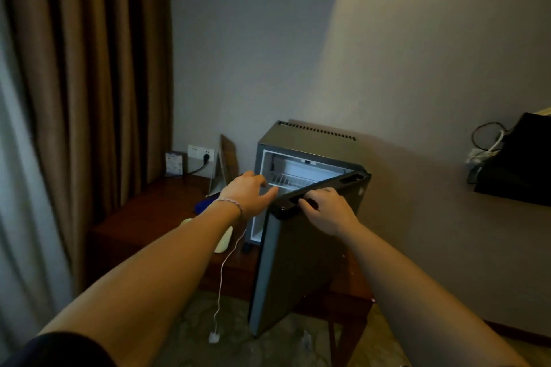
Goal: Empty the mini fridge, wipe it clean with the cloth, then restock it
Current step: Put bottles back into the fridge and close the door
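Plainly, no writing reads; right hand (328, 208) fingers curl over the mini fridge (304, 140) door (301, 265), left hand (250, 191) fingers relaxed.

Wooden desk (143, 217), frame ctr-left, carries mini fridge (307, 140), pale yellow obj. (224, 240), blue obj. (204, 205) & card (173, 163).

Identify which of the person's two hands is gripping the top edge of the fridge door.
The right hand: its fingers curl over the handle recess at the top of the door. The left hand, wearing a bracelet, reaches toward the open fridge instead.
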Action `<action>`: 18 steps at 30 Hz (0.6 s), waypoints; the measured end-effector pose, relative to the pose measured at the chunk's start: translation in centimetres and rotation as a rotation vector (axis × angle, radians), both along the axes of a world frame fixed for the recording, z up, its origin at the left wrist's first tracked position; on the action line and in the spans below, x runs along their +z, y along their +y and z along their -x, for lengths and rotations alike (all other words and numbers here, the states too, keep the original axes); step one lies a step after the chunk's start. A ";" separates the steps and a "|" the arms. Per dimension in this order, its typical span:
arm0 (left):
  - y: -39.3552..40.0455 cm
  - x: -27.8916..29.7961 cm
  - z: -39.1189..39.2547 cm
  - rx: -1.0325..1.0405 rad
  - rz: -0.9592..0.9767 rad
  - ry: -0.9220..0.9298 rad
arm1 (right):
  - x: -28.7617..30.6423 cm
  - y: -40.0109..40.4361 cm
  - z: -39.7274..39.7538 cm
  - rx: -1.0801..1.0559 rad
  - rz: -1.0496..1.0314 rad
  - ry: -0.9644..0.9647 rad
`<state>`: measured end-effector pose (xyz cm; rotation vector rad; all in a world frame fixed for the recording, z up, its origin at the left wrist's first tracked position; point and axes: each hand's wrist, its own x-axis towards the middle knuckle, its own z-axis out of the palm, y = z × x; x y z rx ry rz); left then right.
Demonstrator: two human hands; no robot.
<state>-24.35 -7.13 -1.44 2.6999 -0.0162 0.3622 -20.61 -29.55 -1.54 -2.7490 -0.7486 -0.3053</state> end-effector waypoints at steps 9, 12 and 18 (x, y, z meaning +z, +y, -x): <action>1.0 -1.0 -7.5 0.076 -0.085 0.053 | -2.3 2.7 -9.3 0.011 0.023 -0.107; 1.7 -1.0 -10.9 0.118 -0.111 0.052 | -2.4 1.9 -13.2 0.010 0.063 -0.111; 2.1 -1.2 -17.8 0.185 -0.139 0.036 | -2.8 2.2 -19.2 0.003 0.058 -0.221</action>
